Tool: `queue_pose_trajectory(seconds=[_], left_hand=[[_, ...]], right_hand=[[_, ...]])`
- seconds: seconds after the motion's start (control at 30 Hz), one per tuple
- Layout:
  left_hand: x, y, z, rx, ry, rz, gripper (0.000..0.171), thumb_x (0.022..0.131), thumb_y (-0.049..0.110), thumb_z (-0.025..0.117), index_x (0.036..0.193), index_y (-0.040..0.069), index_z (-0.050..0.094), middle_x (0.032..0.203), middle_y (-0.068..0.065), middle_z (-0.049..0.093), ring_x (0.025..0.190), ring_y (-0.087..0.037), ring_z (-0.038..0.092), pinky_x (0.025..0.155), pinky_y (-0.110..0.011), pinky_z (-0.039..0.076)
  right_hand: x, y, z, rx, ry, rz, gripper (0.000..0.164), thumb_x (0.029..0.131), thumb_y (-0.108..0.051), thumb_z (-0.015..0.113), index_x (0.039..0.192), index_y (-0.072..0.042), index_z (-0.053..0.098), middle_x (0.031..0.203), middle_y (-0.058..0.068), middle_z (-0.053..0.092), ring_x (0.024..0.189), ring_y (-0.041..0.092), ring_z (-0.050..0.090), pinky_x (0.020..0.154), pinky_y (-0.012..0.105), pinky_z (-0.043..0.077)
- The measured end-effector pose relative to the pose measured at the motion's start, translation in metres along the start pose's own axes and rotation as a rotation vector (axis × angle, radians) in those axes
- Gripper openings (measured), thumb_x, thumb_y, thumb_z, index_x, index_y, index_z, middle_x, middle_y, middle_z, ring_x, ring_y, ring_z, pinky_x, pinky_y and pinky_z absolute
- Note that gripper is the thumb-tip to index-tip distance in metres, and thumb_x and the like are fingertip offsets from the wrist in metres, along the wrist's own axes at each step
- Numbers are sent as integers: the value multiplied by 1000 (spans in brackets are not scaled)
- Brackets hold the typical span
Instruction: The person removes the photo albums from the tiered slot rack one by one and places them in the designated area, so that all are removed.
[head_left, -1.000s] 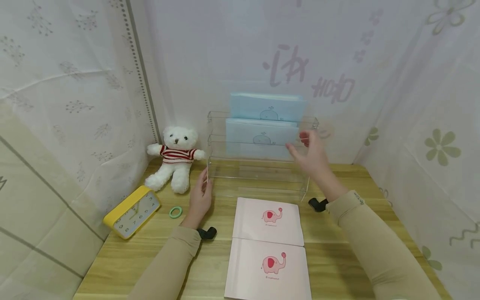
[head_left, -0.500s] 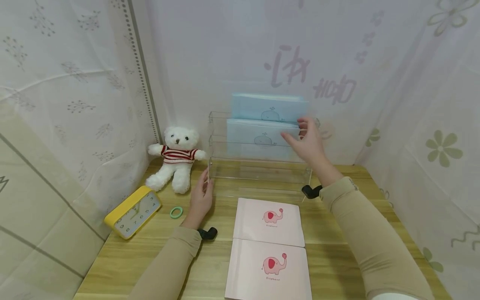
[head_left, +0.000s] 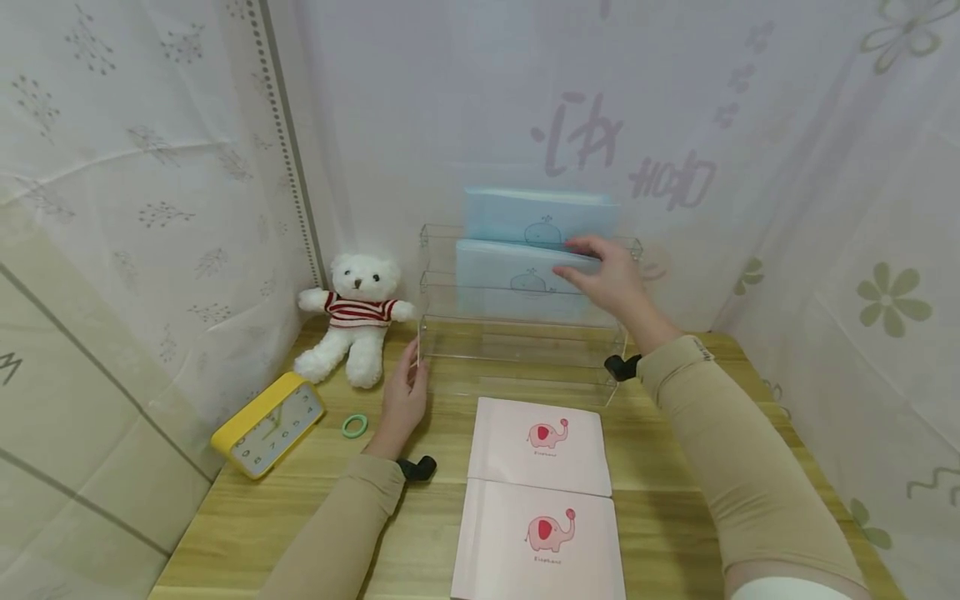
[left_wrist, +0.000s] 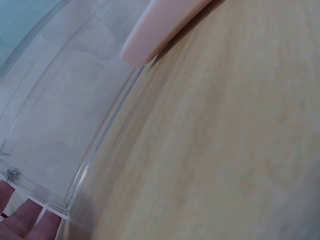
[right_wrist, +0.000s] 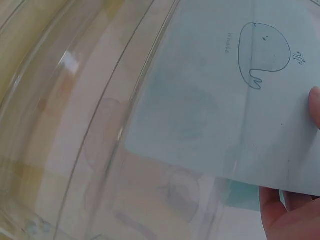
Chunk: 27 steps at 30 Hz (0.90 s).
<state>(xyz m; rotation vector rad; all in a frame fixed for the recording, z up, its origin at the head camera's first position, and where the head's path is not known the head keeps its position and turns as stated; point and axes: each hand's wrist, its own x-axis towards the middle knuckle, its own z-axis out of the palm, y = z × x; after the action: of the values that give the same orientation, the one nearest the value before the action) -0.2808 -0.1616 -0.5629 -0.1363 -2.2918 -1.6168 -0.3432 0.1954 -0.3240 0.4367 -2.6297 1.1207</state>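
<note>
A clear stepped rack point(head_left: 450, 343) stands at the back of the table, holding two light blue booklets with whale drawings. The front booklet point(head_left: 487, 271) sits one tier below the rear booklet point(head_left: 491, 215). My right hand point(head_left: 617, 283) pinches the front booklet near its upper right corner, thumb on the cover and fingers behind; the whale cover point(right_wrist: 210, 90) fills much of the right wrist view. At the rack's lower left, my left hand point(head_left: 403, 402) grips the side panel; its fingers point(left_wrist: 25, 217) show beside the clear edge in the left wrist view.
Two pink elephant booklets, a farther one point(head_left: 498, 446) and a nearer one point(head_left: 495, 554), lie before the rack. Left of it are a white teddy bear point(head_left: 360, 321), a yellow clock point(head_left: 262, 417) and a green ring point(head_left: 355, 426). Patterned curtains enclose the table point(head_left: 675, 533).
My right hand has moved left from the rack's right side onto the front blue booklet's upper corner, taking hold of it. My left hand has stayed at the rack's side.
</note>
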Motion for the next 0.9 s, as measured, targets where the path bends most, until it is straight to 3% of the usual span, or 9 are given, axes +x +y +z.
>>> queue_pose_trajectory(seconds=[0.17, 0.4, 0.43, 0.5, 0.53, 0.6, 0.67, 0.77, 0.9], left_hand=[[-2, 1, 0, 3, 1, 7, 54, 119, 24, 51, 171, 22, 41, 167, -21, 54, 151, -44, 57, 125, -59, 50], [-1, 1, 0, 15, -2, 2, 54, 119, 25, 51, 171, 22, 41, 167, -21, 54, 148, -46, 59, 124, -60, 51], [-1, 2, -1, 17, -2, 0, 54, 118, 25, 51, 171, 22, 41, 167, -20, 54, 147, -46, 60, 123, -60, 52], [-1, 2, -2, 27, -3, -3, 54, 118, 26, 51, 171, 23, 41, 167, -19, 54, 146, -46, 61, 123, -60, 52], [0, 2, -2, 33, -2, -4, 54, 119, 27, 51, 172, 23, 41, 167, -19, 54, 146, -46, 61, 123, -61, 52], [0, 3, -3, 34, 0, -6, 54, 118, 27, 51, 171, 23, 41, 167, -18, 54, 145, -46, 62, 122, -61, 52], [0, 2, -3, 36, 0, -9, 54, 118, 27, 51, 172, 24, 41, 167, -18, 54, 146, -46, 61, 123, -62, 51], [1, 2, -3, 30, -2, -3, 54, 118, 26, 51, 172, 23, 40, 167, -20, 54, 145, -47, 61, 122, -62, 51], [1, 2, -1, 24, -7, -4, 54, 118, 24, 52, 171, 24, 41, 167, -20, 54, 146, -46, 61, 123, -61, 51]], right_hand=[[-1, 0, 5, 28, -9, 111, 48, 100, -48, 82, 142, -24, 75, 160, 4, 64, 159, 32, 49, 130, 60, 43], [-2, -1, 18, 130, 119, 117, 34, 100, -29, 85, 130, -14, 80, 155, 11, 68, 153, 29, 55, 125, 49, 49], [-3, -2, 20, 144, 145, 113, 33, 99, -27, 85, 129, -13, 81, 155, 11, 68, 148, 24, 60, 117, 43, 55], [-5, -4, 22, 163, 203, 111, 31, 98, -26, 87, 126, -13, 82, 152, 9, 70, 112, 15, 73, 90, 31, 61], [-5, -5, 23, 171, 233, 103, 30, 98, -26, 87, 125, -13, 83, 149, 9, 72, 91, 10, 71, 75, 26, 57], [-8, -8, 21, 185, 295, 86, 30, 96, -26, 89, 123, -12, 83, 144, 9, 76, 81, -2, 59, 68, 19, 47], [-13, -12, 16, 202, 366, 62, 30, 95, -25, 90, 121, -11, 83, 138, 9, 78, 80, -2, 58, 74, 16, 47], [-22, -19, 4, 228, 468, 10, 31, 93, -23, 91, 119, -8, 83, 131, 13, 80, 114, 3, 65, 89, 18, 44], [-38, -24, -13, 276, 597, -22, 30, 92, -20, 93, 117, -6, 84, 121, 8, 82, 111, 10, 72, 78, 19, 50]])
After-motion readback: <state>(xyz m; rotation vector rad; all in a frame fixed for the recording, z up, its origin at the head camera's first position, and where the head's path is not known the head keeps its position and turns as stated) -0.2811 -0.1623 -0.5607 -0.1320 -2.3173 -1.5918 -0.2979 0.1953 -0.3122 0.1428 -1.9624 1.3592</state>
